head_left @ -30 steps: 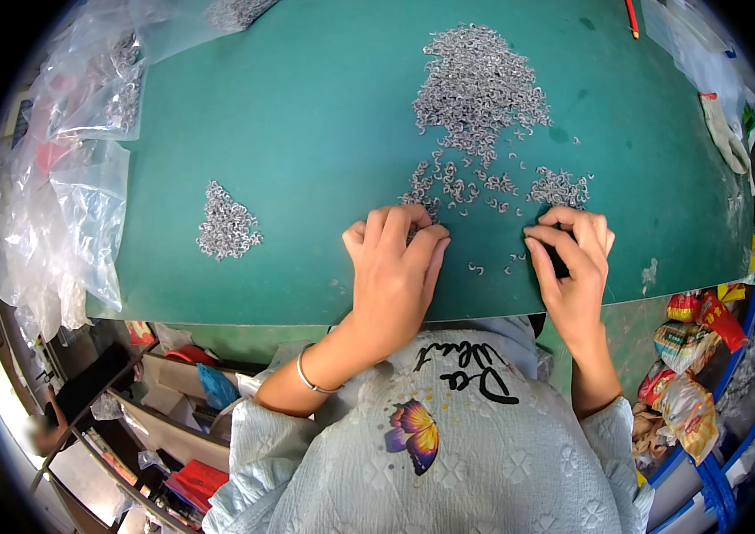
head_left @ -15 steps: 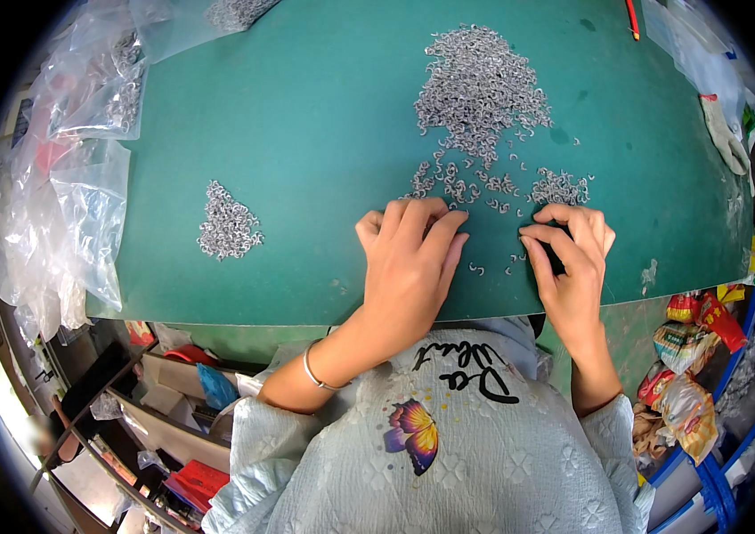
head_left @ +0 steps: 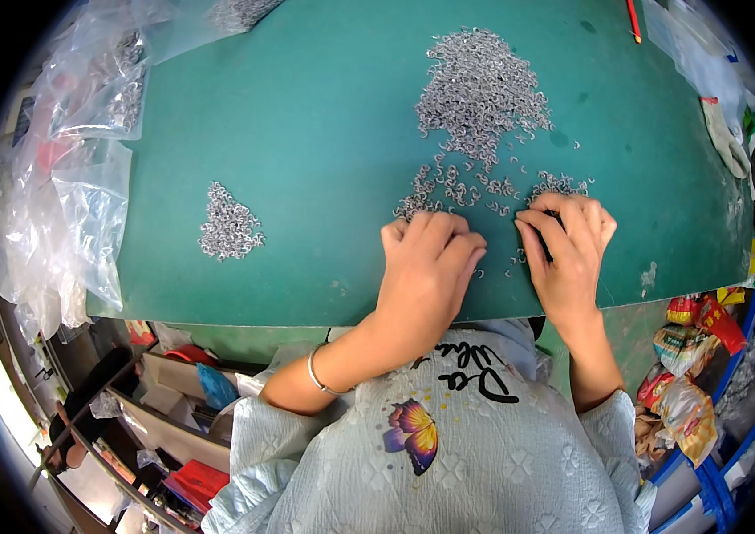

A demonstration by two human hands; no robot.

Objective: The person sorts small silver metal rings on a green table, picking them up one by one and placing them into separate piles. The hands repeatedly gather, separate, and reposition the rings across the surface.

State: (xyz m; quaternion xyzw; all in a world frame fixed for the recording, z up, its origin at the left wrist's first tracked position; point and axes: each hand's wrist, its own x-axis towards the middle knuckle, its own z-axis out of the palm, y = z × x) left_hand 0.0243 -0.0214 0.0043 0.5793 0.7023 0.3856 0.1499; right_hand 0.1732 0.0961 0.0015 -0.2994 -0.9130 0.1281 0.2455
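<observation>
Bent fingers of your left hand (head_left: 426, 276) bunch low over the green table (head_left: 324, 160), their tips turned under, so I can't tell whether they grip anything. On your right hand (head_left: 573, 258), the thumb and forefinger curve round until their tips nearly meet; whether a piece sits between them is too small to make out.

Between your hands, a stray piece (head_left: 509, 273) lies near the table edge. Just past your left knuckles is a loose cluster of small, curved grey pieces (head_left: 418, 194), with others scattered towards the right. A small heap (head_left: 560, 184) sits right beyond your right fingers, another pile (head_left: 229, 224) stands well apart to the left, and the big mound (head_left: 483, 93) lies farthest off.

Nothing divides those nearer groups, so a wide sideways sweep of your left fingers could run them together. Lifting your right knuckles carelessly might scatter the heap behind them, and a wrist dragged back could tip the stray off the edge.

Your right hand hides the near side of that heap. At the top, the red pencil (head_left: 634, 22) is cut off.
</observation>
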